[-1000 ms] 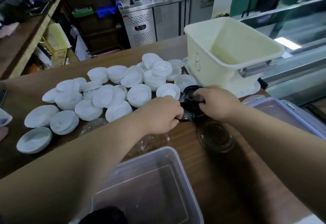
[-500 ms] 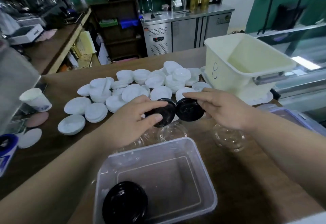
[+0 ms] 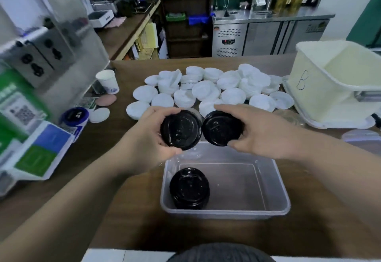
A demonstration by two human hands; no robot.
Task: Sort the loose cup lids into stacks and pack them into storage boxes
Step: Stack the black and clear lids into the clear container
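Lids [image 3: 180, 130] in left hand [image 3: 147, 138] and right hand [image 3: 265, 133] face the camera.

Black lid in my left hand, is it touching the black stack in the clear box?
Apart: head view shows the far wall of the box between lid and stack.

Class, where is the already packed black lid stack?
Head view: the black lid stack stands in the clear storage box, at its near-left corner, nearer the person than the left hand.
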